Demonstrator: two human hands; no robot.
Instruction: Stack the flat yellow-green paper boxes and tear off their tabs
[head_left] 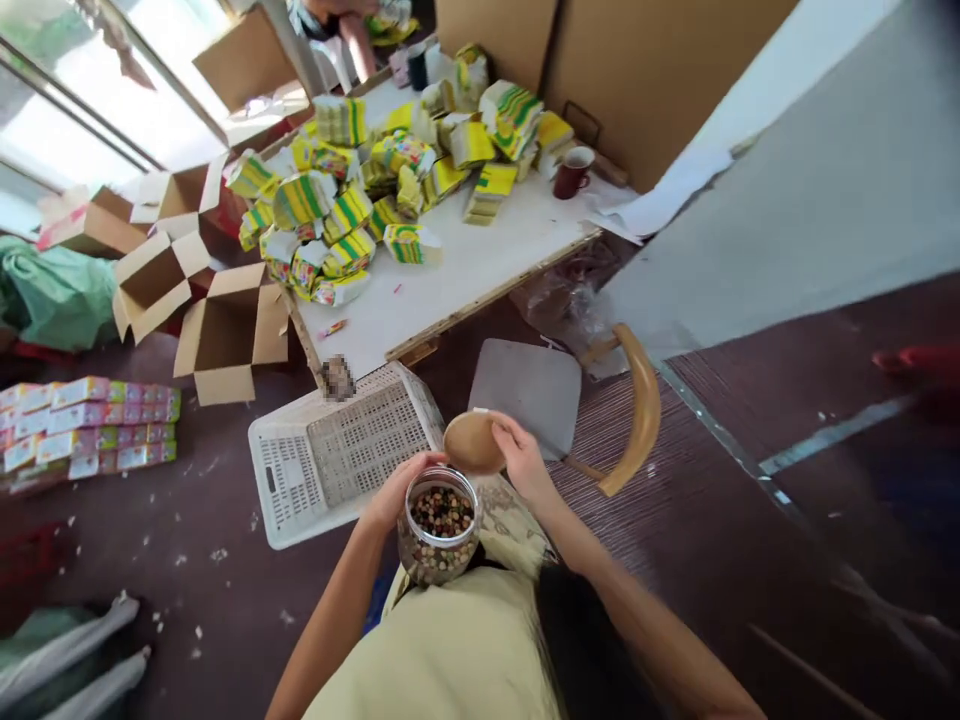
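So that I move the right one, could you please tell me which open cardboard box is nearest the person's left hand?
The box beside the table, just beyond the white basket; the other open boxes stand farther from the left hand.

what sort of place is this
Probably a small packing workshop: bundles of yellow-and-green printed packaging lie heaped on a white-topped table, open cardboard boxes stand beside it, and small pink-and-white boxes are stacked nearby.

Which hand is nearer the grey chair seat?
Right. The right hand holds the brown disc by the seat; the left hand is farther away, beside the jar.
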